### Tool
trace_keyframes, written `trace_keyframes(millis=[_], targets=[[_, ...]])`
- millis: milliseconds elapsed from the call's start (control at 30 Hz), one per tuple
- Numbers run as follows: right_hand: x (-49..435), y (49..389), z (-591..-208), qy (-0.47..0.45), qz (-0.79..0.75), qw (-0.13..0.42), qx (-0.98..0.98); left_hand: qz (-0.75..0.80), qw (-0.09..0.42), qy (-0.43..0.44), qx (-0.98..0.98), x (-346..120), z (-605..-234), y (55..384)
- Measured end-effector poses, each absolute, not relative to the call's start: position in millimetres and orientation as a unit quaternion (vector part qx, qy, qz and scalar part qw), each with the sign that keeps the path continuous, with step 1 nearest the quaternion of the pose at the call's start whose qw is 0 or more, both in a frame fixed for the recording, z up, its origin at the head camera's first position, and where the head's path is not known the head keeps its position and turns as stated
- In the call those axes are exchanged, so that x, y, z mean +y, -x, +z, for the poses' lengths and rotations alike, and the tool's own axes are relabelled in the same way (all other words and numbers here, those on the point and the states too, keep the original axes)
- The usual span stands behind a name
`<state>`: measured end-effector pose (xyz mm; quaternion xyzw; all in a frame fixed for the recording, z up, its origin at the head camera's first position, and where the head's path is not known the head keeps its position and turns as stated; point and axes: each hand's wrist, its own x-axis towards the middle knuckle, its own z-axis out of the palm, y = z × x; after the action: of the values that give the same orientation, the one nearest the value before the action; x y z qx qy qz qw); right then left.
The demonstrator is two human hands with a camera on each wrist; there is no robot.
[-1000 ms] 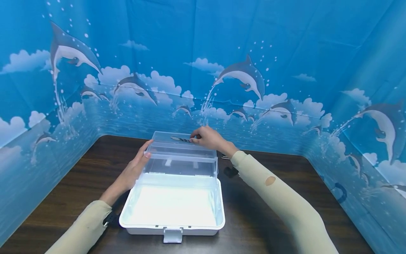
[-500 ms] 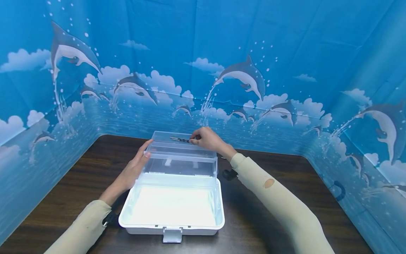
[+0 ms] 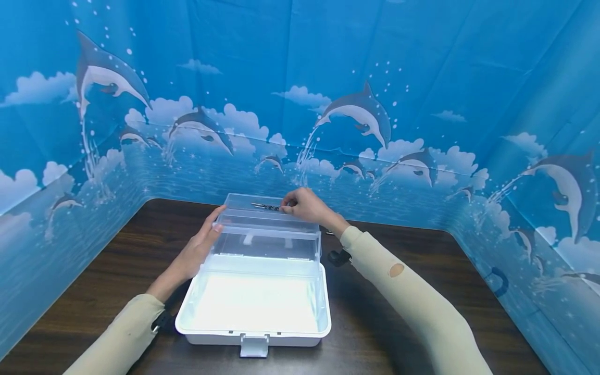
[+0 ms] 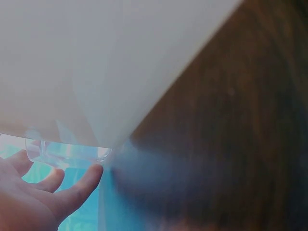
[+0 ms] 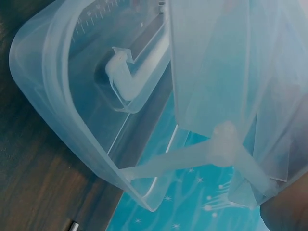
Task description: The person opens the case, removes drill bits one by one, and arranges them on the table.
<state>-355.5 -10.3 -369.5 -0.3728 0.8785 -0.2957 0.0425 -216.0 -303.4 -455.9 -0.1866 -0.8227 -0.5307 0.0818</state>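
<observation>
In the head view, a plastic storage box with a white base (image 3: 253,339) stands with its clear tiered trays (image 3: 269,227) raised toward the back. My left hand (image 3: 199,252) touches the trays' left end, its fingers extended. The left wrist view shows that hand's fingers (image 4: 82,190) spread beside a clear tray corner (image 4: 67,153). Over the rearmost tray, my right hand (image 3: 305,204) pinches the end of a drill bit (image 3: 266,206) with dark spiral flutes and a silver shank, which points left. Whether more than one bit is there I cannot tell. The right fingertips are hidden in the right wrist view.
On the dark wooden table (image 3: 384,302), a thin metal rod (image 5: 73,225) lies right of the box, mostly hidden by the right wrist. A latch (image 3: 254,346) hangs open at the box front. Dolphin-print curtains (image 3: 300,104) enclose the table's back and sides.
The right hand has shifted very slightly, still pinching the drill bit over the rear tray. The left hand stays at the trays' left end.
</observation>
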Motion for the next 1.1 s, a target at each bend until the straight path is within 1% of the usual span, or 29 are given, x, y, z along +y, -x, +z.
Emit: trace_keyframes(millis=[200,400,533,667,833,933,1100], targets=[[-8,356,-371,0.375,-0.309,0.045,0.873,-0.532,0.080,0.189,-0.822,-303,-455,216],[-5,356,-370,0.374,-0.321,0.036,0.869,-0.532,0.078,0.188,-0.822,-302,-454,217],[-1,355,-369,0.369,-0.326,0.029,0.870,-0.535,0.075,0.187,-0.821,-303,-454,217],[5,353,-365,0.366,-0.333,0.008,0.869,-0.536,0.077,0.187,-0.820,-304,-455,216],[23,349,-360,0.367,-0.343,-0.013,0.865,-0.537,0.076,0.191,-0.818,-305,-454,214],[41,349,-361,0.363,-0.347,-0.022,0.865,-0.540,0.074,0.193,-0.816,-303,-455,214],[74,350,-363,0.350,-0.354,-0.056,0.866,-0.533,0.079,0.192,-0.820,-303,-454,215]])
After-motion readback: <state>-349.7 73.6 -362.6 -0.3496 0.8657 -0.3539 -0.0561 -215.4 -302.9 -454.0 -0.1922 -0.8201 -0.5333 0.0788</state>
